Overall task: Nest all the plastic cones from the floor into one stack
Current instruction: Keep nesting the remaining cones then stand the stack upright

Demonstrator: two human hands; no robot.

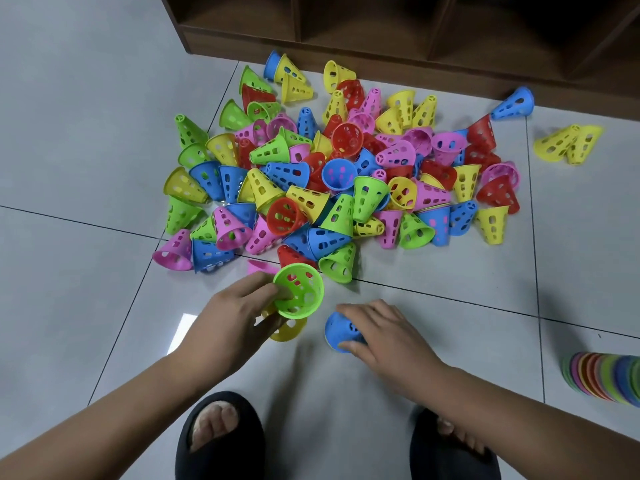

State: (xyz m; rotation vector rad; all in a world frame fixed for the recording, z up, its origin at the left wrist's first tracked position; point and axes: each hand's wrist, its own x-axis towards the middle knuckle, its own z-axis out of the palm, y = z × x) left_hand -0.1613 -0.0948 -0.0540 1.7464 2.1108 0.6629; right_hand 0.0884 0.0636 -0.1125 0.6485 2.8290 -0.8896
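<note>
At lower centre, the left hand [235, 317] curls its fingers round a green cone [299, 294], seemingly nested in a yellow cone [289, 329]. Just to its right, the right hand [384, 332] grips a blue cone [341, 330]. The loose pile [329, 174] fills mid-frame, and a nested stack [602, 379] lies at the lower right edge.

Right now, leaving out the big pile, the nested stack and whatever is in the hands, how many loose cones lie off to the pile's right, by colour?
Blue cone by the shelf: 1
Yellow cones: 2
Total: 3
</note>
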